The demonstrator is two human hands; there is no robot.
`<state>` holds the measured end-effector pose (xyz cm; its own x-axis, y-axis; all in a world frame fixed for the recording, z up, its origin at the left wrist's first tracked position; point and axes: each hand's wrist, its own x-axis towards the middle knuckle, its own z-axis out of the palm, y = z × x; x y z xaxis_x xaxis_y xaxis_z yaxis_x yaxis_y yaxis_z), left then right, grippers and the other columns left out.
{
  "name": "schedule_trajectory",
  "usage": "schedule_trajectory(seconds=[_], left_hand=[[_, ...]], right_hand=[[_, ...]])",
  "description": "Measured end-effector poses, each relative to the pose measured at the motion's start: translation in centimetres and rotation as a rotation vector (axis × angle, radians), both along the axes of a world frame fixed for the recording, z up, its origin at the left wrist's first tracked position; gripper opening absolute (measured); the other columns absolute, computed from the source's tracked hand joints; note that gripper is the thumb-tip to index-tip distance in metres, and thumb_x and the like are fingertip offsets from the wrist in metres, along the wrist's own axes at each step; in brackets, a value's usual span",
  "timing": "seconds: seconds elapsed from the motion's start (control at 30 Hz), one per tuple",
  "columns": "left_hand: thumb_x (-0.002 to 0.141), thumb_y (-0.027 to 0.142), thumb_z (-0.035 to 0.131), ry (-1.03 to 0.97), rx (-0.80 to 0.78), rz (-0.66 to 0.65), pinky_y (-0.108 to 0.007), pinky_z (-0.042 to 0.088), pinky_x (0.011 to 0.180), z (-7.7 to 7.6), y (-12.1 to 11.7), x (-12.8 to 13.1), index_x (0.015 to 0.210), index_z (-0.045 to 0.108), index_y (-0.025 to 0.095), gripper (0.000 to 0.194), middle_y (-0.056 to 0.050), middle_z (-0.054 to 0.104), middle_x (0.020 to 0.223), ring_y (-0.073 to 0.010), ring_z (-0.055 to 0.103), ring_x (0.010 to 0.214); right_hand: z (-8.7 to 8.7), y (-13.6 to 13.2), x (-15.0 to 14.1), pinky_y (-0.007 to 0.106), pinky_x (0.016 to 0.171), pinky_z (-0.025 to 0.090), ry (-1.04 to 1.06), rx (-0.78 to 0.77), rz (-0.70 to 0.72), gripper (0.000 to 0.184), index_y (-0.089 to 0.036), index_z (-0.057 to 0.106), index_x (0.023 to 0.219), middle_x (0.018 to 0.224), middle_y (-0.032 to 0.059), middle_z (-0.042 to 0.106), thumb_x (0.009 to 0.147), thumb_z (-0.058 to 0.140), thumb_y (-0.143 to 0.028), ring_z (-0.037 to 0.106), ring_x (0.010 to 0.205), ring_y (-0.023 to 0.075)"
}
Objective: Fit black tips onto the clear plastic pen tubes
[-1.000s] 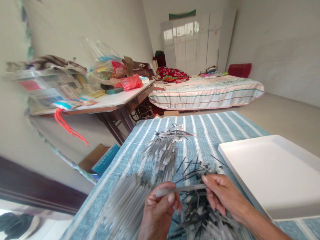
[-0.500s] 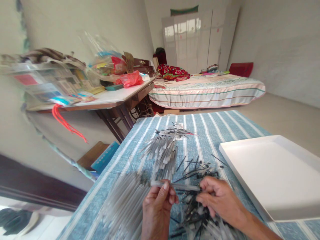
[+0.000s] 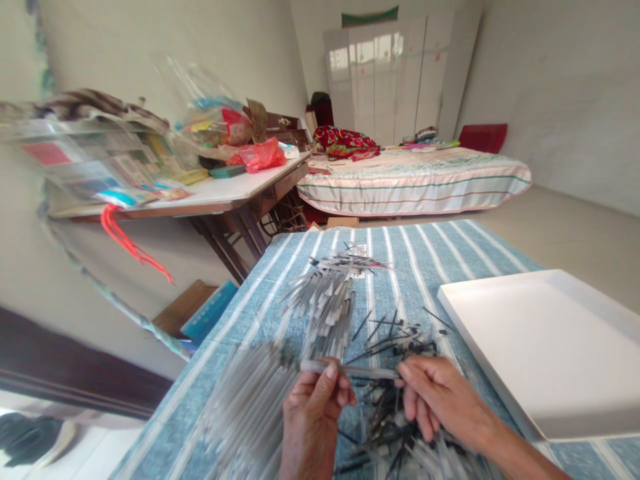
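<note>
A slim, translucent plastic tube (image 3: 365,372) lies roughly level between my two hands. My left hand (image 3: 316,412) pinches it near its left end, thumb on top. At the other end, my right hand (image 3: 434,395) has thumb and forefinger closed on the tip, the remaining fingers curled below. Under and beyond the right hand spreads a loose pile of black thin sticks and clear pieces (image 3: 387,417). Left of my left hand, many similar tubes (image 3: 250,407) lie side by side. Another bunch of pale tubes (image 3: 327,310) is stacked farther back.
A shallow white tray (image 3: 543,420) stands at the right on the blue striped cloth (image 3: 400,267). Thin dark and clear pieces (image 3: 345,262) lie at the far end. Beyond are a cluttered side table (image 3: 225,193) and a bed (image 3: 415,187).
My hands have shifted the tube slightly left and up. The left hand's grip has turned more upright, and my right-hand fingers have opened and closed again around the tube's right end.
</note>
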<state>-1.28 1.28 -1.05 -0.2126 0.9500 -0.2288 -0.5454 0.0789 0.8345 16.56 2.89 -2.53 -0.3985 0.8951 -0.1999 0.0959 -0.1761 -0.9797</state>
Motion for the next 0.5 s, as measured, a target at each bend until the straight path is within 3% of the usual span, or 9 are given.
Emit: schedule_trajectory(seconds=[0.1, 0.17, 0.23, 0.33, 0.4, 0.5], left_hand=[[0.067, 0.024, 0.069, -0.01, 0.009, -0.002, -0.022, 0.043, 0.049, -0.12, 0.04, -0.06, 0.075, 0.063, 0.014, 0.014, 0.002, 0.058, 0.055, -0.0074, 0.047, 0.047], [0.068, 0.023, 0.069, -0.014, 0.014, -0.004, -0.022, 0.043, 0.049, -0.19, 0.05, -0.11, 0.075, 0.063, 0.014, 0.013, 0.002, 0.058, 0.055, -0.0072, 0.047, 0.047], [0.07, 0.023, 0.068, -0.009, 0.019, -0.008, -0.021, 0.043, 0.049, -0.24, 0.06, -0.16, 0.075, 0.063, 0.014, 0.011, 0.002, 0.058, 0.055, -0.007, 0.047, 0.048], [0.072, 0.022, 0.066, -0.003, 0.025, -0.022, -0.021, 0.043, 0.051, -0.31, 0.09, -0.19, 0.076, 0.063, 0.014, 0.01, 0.002, 0.058, 0.055, -0.0066, 0.047, 0.048], [0.073, 0.022, 0.065, -0.001, 0.027, -0.028, -0.021, 0.043, 0.051, -0.37, 0.13, -0.18, 0.076, 0.062, 0.014, 0.009, 0.002, 0.058, 0.056, -0.0065, 0.047, 0.048], [0.072, 0.022, 0.066, -0.001, 0.03, -0.023, -0.022, 0.043, 0.05, -0.47, 0.18, -0.16, 0.075, 0.062, 0.013, 0.01, 0.002, 0.058, 0.056, -0.0069, 0.047, 0.048]], right_hand=[[0.0, -0.07, 0.0, 0.012, 0.033, 0.029, 0.007, 0.03, -0.006, 0.038, -0.015, 0.048, 0.069, 0.053, -0.0036, 0.057, 0.083, 0.042, -0.05, 0.048, 0.033, 0.0033], [0.0, -0.08, -0.04, 0.012, 0.034, 0.031, 0.045, 0.006, -0.007, 0.032, -0.016, 0.047, 0.08, 0.059, -0.005, 0.058, 0.077, 0.054, -0.047, 0.05, 0.034, 0.0034], [-0.1, -0.09, -0.08, 0.012, 0.032, 0.031, 0.058, -0.039, -0.005, 0.037, -0.018, 0.046, 0.091, 0.059, -0.006, 0.059, 0.075, 0.056, -0.049, 0.048, 0.032, 0.0037], [-0.3, -0.13, -0.12, 0.011, 0.03, 0.027, 0.019, -0.055, -0.005, 0.039, -0.015, 0.048, 0.078, 0.05, -0.005, 0.056, 0.082, 0.041, -0.053, 0.045, 0.028, 0.0032], [-0.29, -0.15, -0.12, 0.011, 0.03, 0.027, 0.031, -0.045, -0.004, 0.037, -0.016, 0.046, 0.072, 0.051, -0.0049, 0.057, 0.082, 0.043, -0.052, 0.046, 0.029, 0.0027], [-0.18, -0.12, -0.13, 0.01, 0.03, 0.029, 0.096, -0.078, 0.016, 0.038, -0.018, 0.044, 0.091, 0.059, -0.0064, 0.06, 0.074, 0.059, -0.048, 0.048, 0.03, 0.0032]])
